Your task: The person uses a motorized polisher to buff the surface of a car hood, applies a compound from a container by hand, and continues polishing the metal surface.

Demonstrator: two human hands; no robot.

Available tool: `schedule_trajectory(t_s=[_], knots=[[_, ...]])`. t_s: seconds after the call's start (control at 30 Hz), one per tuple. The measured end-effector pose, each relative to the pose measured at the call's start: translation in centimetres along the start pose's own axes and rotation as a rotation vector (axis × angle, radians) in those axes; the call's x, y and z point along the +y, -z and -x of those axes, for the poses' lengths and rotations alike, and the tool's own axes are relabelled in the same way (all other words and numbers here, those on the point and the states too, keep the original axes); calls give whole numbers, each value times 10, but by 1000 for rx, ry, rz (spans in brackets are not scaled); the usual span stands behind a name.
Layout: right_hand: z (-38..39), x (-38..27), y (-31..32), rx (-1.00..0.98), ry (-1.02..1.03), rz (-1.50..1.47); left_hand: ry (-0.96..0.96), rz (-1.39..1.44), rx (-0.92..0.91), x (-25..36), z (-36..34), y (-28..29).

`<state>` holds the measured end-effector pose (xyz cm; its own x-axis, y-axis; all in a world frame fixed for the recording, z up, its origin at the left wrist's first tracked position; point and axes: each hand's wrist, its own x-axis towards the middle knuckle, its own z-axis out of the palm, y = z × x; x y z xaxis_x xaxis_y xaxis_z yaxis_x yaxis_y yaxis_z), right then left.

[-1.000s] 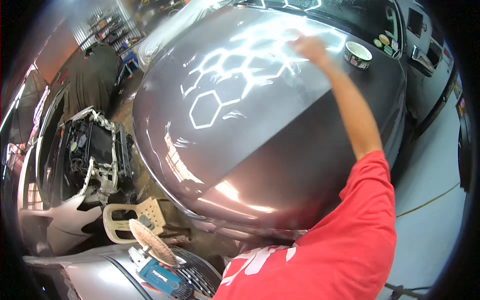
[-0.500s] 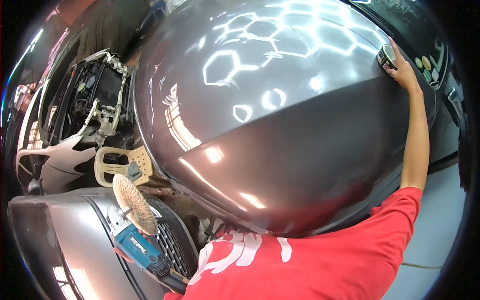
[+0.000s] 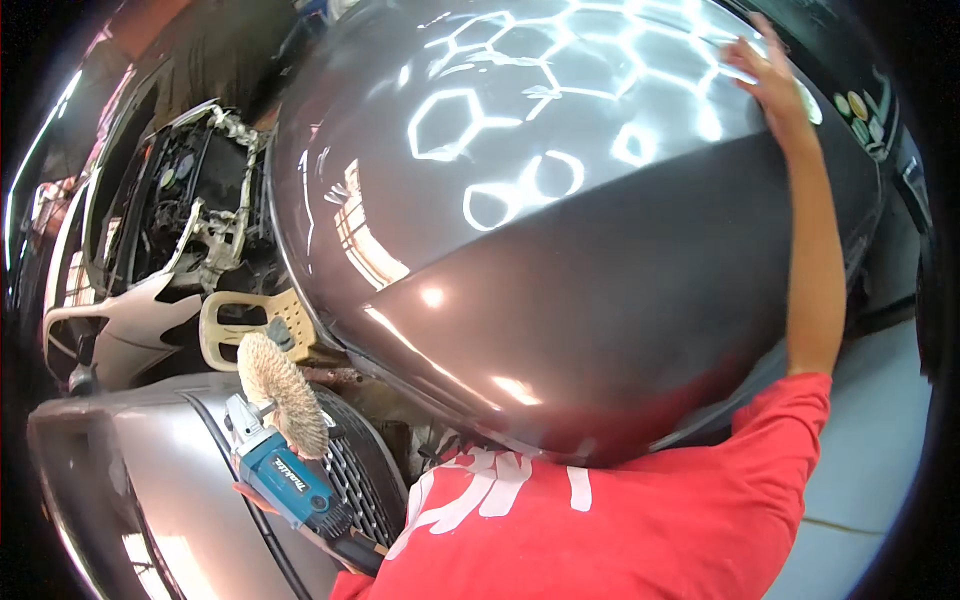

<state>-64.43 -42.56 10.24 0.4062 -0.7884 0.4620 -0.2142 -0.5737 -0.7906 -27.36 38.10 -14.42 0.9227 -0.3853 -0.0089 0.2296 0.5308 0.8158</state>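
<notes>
A glossy dark grey car hood [image 3: 600, 300] fills the middle of the view, with hexagon-shaped light reflections on its far half. My right hand [image 3: 768, 82] rests flat on the hood's far right part, arm stretched out and fingers apart. A pale patch shows at the edge of the palm, and I cannot tell whether something lies under the hand. At the lower left a blue power polisher [image 3: 290, 485] with a round woolly pad [image 3: 280, 378] points upward. My left hand [image 3: 340, 548] is mostly hidden beneath it and grips its body.
A silver bumper with a black grille [image 3: 180, 500] lies at the lower left. Behind it stands a car front with an exposed engine bay [image 3: 190, 210]. Small round tins [image 3: 855, 105] sit beyond the hood at the far right. Pale floor [image 3: 870, 450] shows on the right.
My right hand has left the small tin at the hood's far right edge and is back on the hood surface. The view has tilted, so the polisher sits a little higher in it.
</notes>
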Motion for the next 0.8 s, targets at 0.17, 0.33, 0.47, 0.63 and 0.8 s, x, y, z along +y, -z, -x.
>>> schedule_trajectory(t_s=[0.17, 0.33, 0.47, 0.63, 0.8], knots=[[46, -67, -117, -374, -189, -455, 53, 137, -103, -1, -7, -30], [102, -96, -188, -436, 67, 180, 245, 264, -176, 3, -13, -16], [150, -159, -242, -582, 37, 251, 206, 223, -39, -1, -16, -7], [201, -200, -316, -853, 147, 205, 382, 400, -216, -6, -29, 46], [143, -171, -352, -801, 94, 308, 421, 415, -153, -2, -32, 50]])
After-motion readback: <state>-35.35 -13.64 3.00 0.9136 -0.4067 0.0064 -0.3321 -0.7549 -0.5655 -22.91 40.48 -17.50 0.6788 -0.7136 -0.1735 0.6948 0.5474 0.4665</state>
